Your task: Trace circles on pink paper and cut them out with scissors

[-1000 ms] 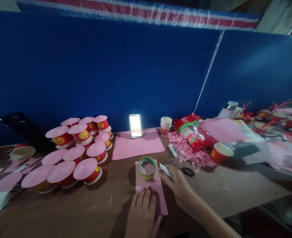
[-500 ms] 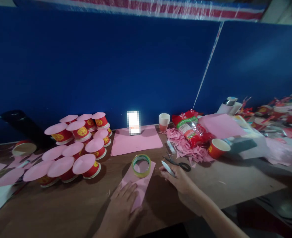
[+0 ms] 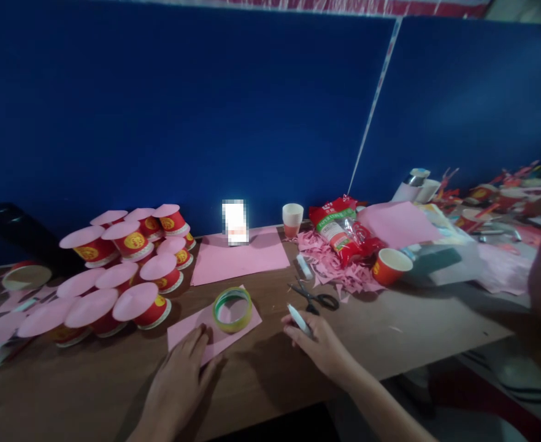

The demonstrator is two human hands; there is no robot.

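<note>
My left hand (image 3: 184, 362) lies with fingers stretched over the near left part of a pink paper sheet (image 3: 188, 327). A roll of tape (image 3: 246, 316) with a green inner ring rests flat on that sheet, just beyond my fingertips. My right hand (image 3: 319, 348) is closed around a white pen-like tool (image 3: 300, 320), its tip pointing up and away. The tool's exact kind is unclear. Black-handled scissors (image 3: 328, 301) lie on the table just beyond my right hand.
Several red paper cups with pink paper discs (image 3: 135, 301) stand at the left. Pink sheets (image 3: 238, 264) lie at the back middle. A red packet (image 3: 344, 236) sits on pink scraps (image 3: 344, 282), beside an upright red cup (image 3: 391, 267). A white glue-stick-like tube (image 3: 304, 266) lies nearby.
The sheet under my left hand has turned and shifted left, with the tape roll on it. The right hand still holds the white tool. The whole view has shifted slightly.
</note>
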